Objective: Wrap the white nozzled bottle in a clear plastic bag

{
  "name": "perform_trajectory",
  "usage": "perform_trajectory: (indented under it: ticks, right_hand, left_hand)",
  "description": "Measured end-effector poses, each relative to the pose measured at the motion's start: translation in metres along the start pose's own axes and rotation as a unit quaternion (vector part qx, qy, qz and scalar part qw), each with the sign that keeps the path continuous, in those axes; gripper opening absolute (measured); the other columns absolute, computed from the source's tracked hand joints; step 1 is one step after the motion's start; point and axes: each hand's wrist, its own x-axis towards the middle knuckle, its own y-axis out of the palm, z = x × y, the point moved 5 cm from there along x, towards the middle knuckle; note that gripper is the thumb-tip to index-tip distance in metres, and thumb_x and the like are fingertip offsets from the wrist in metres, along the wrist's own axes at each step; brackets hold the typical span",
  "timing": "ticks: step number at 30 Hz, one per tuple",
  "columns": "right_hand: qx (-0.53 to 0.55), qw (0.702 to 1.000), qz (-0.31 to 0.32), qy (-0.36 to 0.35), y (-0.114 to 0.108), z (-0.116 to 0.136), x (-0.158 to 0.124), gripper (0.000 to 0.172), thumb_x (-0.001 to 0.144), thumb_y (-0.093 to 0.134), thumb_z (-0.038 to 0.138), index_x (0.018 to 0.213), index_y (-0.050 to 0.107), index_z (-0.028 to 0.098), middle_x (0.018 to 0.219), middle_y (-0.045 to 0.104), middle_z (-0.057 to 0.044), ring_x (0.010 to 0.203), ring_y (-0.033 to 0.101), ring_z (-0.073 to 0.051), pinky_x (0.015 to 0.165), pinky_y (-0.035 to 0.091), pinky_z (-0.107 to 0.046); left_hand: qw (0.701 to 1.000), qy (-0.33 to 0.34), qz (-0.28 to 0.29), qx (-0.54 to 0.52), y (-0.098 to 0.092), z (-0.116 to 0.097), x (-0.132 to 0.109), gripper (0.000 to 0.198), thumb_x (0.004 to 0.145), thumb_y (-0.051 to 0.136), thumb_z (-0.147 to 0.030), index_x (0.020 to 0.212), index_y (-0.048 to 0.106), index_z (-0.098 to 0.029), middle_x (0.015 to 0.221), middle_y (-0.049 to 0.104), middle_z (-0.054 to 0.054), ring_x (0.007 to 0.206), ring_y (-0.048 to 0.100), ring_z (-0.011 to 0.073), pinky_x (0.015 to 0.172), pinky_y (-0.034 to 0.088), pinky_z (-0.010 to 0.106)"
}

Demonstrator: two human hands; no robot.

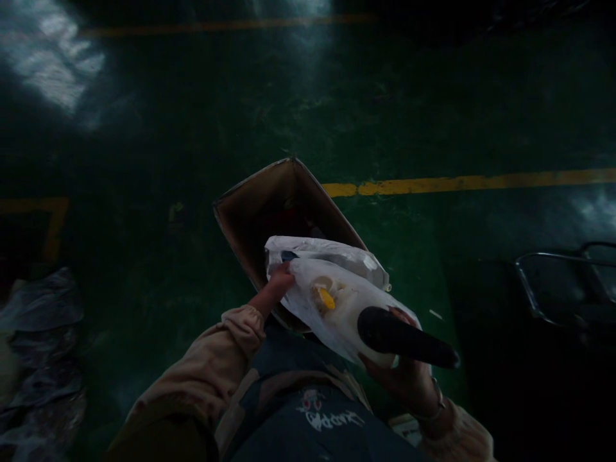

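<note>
It's very dark down here, and my left hand [278, 283] is half buried at the edge of the white bag [337, 305]. The fingertips vanish into the fold, so I can't tell whether they pinch it or only press on it. My right hand [409, 378] is mostly hidden under the bag, cupped and curled up around it from below, with a black tapered thing [404, 337] lying across the top. I can't make out what that is. There's something yellow [327, 298] showing through the plastic. The bag sits between both hands, right over the near rim of the open cardboard box [260, 212], covering that corner. Beyond it a yellow line [471, 183] crosses the green floor, with crumpled grey sheeting [41, 346] far left and a metal frame [534, 282] right, cut off.
</note>
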Motion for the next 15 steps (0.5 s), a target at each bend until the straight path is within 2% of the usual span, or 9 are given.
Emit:
perform_trajectory:
  ticks: [3, 6, 8, 10, 15]
  right_hand:
    - [-0.001, 1.000, -0.001, -0.011, -0.002, -0.003, 0.001, 0.091, 0.063, 0.075, 0.035, 0.139, 0.028, 0.017, 0.127, 0.042, -0.017, 0.116, 0.044, -0.038, 0.093, 0.043, -0.060]
    - [0.011, 1.000, 0.011, -0.013, -0.002, -0.006, 0.000, 0.090, 0.063, 0.075, 0.036, 0.138, 0.028, 0.016, 0.129, 0.041, -0.017, 0.118, 0.043, -0.037, 0.093, 0.042, -0.060]
    - [0.020, 1.000, 0.022, -0.006, -0.001, -0.006, 0.000, 0.089, 0.064, 0.074, 0.035, 0.138, 0.028, 0.017, 0.130, 0.040, -0.017, 0.120, 0.041, -0.036, 0.096, 0.041, -0.059]
    - [0.030, 0.999, 0.032, -0.001, -0.001, -0.005, 0.002, 0.089, 0.065, 0.074, 0.034, 0.138, 0.028, 0.017, 0.130, 0.040, -0.016, 0.121, 0.040, -0.035, 0.099, 0.039, -0.059]
    - [0.054, 0.998, 0.042, -0.009, -0.004, 0.001, 0.012, 0.092, 0.064, 0.076, 0.035, 0.140, 0.026, 0.017, 0.130, 0.038, -0.016, 0.120, 0.040, -0.034, 0.098, 0.040, -0.057]
  left_hand:
    - [0.987, -0.015, 0.100, -0.127, 0.008, -0.012, -0.017, 0.045, 0.071, 0.058, -0.037, 0.110, 0.056, -0.016, 0.092, 0.066, 0.009, 0.083, 0.063, 0.0215, 0.075, 0.051, 0.036]
    - [0.968, -0.041, 0.128, -0.214, 0.008, -0.014, -0.028, 0.043, 0.077, 0.048, -0.047, 0.104, 0.060, -0.016, 0.092, 0.067, 0.010, 0.086, 0.064, 0.0230, 0.075, 0.052, 0.035]
    - [0.960, -0.060, 0.114, -0.248, 0.009, -0.010, -0.028, 0.039, 0.078, 0.051, -0.046, 0.101, 0.060, -0.016, 0.091, 0.067, 0.010, 0.083, 0.064, 0.0214, 0.074, 0.052, 0.034]
    - [0.957, -0.072, 0.084, -0.268, 0.013, -0.004, -0.024, 0.033, 0.075, 0.060, -0.035, 0.101, 0.059, -0.015, 0.089, 0.066, 0.008, 0.079, 0.063, 0.0184, 0.073, 0.052, 0.032]
    - [0.959, -0.088, -0.029, -0.267, 0.022, 0.012, 0.001, 0.017, 0.077, 0.063, -0.019, 0.091, 0.058, -0.012, 0.076, 0.061, 0.000, 0.066, 0.058, 0.0121, 0.065, 0.050, 0.029]
